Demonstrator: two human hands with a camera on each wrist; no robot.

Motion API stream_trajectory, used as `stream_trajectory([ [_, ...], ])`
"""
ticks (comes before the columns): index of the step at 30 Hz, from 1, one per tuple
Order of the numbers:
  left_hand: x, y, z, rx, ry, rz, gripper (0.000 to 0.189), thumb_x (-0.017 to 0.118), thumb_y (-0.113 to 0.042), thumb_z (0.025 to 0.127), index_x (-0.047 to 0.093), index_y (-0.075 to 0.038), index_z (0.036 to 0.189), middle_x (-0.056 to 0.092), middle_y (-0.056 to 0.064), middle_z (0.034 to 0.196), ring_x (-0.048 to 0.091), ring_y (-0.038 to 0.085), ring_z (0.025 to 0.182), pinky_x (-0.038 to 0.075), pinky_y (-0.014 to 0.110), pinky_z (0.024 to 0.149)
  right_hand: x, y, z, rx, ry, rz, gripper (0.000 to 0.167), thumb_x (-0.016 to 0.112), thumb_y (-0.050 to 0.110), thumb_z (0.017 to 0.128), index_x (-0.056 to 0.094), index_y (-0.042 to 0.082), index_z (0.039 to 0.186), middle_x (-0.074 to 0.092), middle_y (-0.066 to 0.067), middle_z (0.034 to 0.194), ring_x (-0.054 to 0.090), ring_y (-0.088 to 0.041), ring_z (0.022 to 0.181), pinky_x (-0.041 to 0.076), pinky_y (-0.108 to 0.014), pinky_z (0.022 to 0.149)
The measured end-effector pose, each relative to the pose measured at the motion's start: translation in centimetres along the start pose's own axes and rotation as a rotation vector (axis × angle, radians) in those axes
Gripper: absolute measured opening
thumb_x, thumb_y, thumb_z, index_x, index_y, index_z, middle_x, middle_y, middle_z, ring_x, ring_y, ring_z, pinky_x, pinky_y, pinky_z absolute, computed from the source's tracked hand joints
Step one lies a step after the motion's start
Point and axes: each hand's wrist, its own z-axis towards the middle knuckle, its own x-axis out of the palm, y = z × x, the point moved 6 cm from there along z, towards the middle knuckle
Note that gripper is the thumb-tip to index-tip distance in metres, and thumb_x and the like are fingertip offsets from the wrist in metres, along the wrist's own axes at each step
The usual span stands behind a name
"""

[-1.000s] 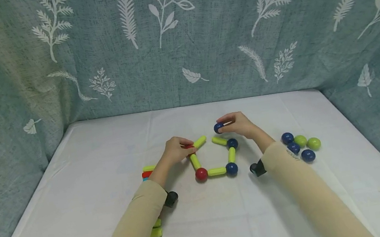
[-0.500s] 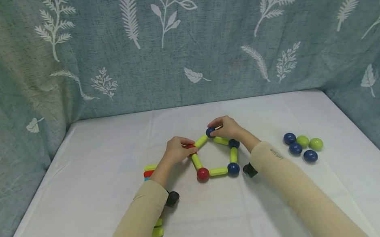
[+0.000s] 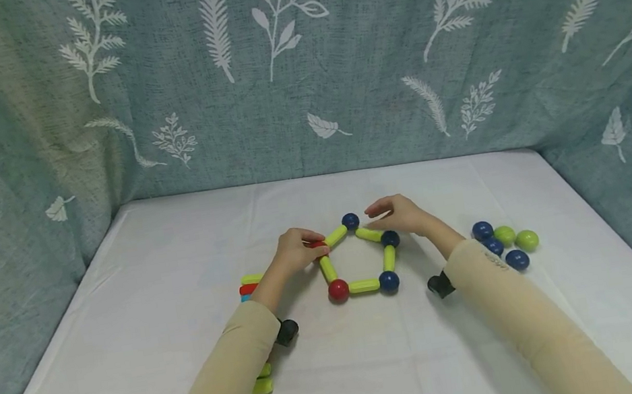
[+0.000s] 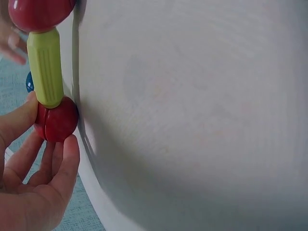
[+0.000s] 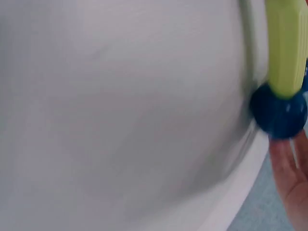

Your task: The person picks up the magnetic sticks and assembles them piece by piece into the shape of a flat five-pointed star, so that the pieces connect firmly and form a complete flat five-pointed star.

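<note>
A ring of yellow-green rods (image 3: pixel 363 286) and balls lies mid-table in the head view. My left hand (image 3: pixel 294 249) pinches the red ball (image 4: pixel 56 120) at its left corner, thumb on one side and fingertips on the other. Another red ball (image 3: pixel 339 291) sits at the front left corner. At the far corner is a blue ball (image 3: pixel 350 221), joined to the left rod. Just right of it my right hand (image 3: pixel 400 214) holds nothing, its fingers loosely extended above the far right rod (image 3: pixel 369 235). Two more blue balls (image 3: pixel 389 282) form the right side.
Several loose blue and green balls (image 3: pixel 527 240) lie to the right, beside my right sleeve. Yellow-green, red and light blue rods (image 3: pixel 248 289) lie at left, partly hidden under my left arm. A patterned curtain (image 3: pixel 257 131) hangs behind the white table (image 3: pixel 176 245).
My right hand carried the blue ball left to the far corner, let go of it there, and drew back right. My left hand has kept its grip on the red ball.
</note>
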Motion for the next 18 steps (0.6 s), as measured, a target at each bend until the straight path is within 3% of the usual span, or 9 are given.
stream_trajectory([
  [7, -0.1, -0.1, -0.1, -0.014, 0.0, 0.0, 0.028, 0.069, -0.014, 0.082, 0.067, -0.003, 0.108, 0.062, 0.008, 0.102, 0.058, 0.019, 0.09, 0.049, 0.027, 0.076, -0.8, -2.4, -2.5, 0.017, 0.032, -0.058, 0.04, 0.068, 0.019, 0.082, 0.06, -0.001, 0.115, 0.06, -0.018, 0.113, 0.059, -0.03, 0.099, 0.05, -0.035, 0.079],
  [11, 0.0, -0.1, -0.2, -0.007, 0.004, -0.003, 0.028, 0.069, -0.014, 0.082, 0.067, -0.003, 0.108, 0.062, 0.009, 0.101, 0.058, 0.02, 0.089, 0.049, 0.027, 0.075, -0.6, -3.4, -2.9, 0.06, 0.018, -0.006, 0.04, 0.069, 0.02, 0.082, 0.06, -0.001, 0.114, 0.06, -0.017, 0.108, 0.061, -0.022, 0.086, 0.052, -0.029, 0.07],
  [18, -0.2, -0.1, -0.2, 0.014, 0.005, 0.015, 0.027, 0.069, -0.013, 0.082, 0.067, -0.002, 0.107, 0.062, 0.01, 0.101, 0.059, 0.018, 0.087, 0.049, 0.025, 0.072, -0.4, -3.7, -3.2, 0.072, -0.014, 0.066, 0.039, 0.068, 0.016, 0.082, 0.058, -0.004, 0.114, 0.06, -0.017, 0.106, 0.061, -0.02, 0.084, 0.052, -0.029, 0.071],
])
